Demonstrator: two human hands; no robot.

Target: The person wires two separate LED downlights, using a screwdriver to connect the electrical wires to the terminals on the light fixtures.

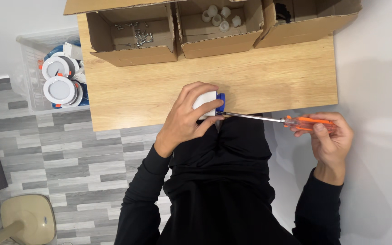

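Three open brown cardboard boxes point(134, 53) are counted along the far edge of one light wooden table point(268, 77). Five small white plastic caps point(218, 17) are seen in the middle box; small metal screws point(139, 36) in the left box are too many and too small to be counted. One orange-handled screwdriver point(291, 121), one white-and-blue fitting point(207, 100), one clear plastic bin point(32, 68) and two hands are noted.

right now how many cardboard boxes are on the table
3, in a row along the far edge of the table: the left box holds screws, the middle box white caps, the right box is cut off by the frame.
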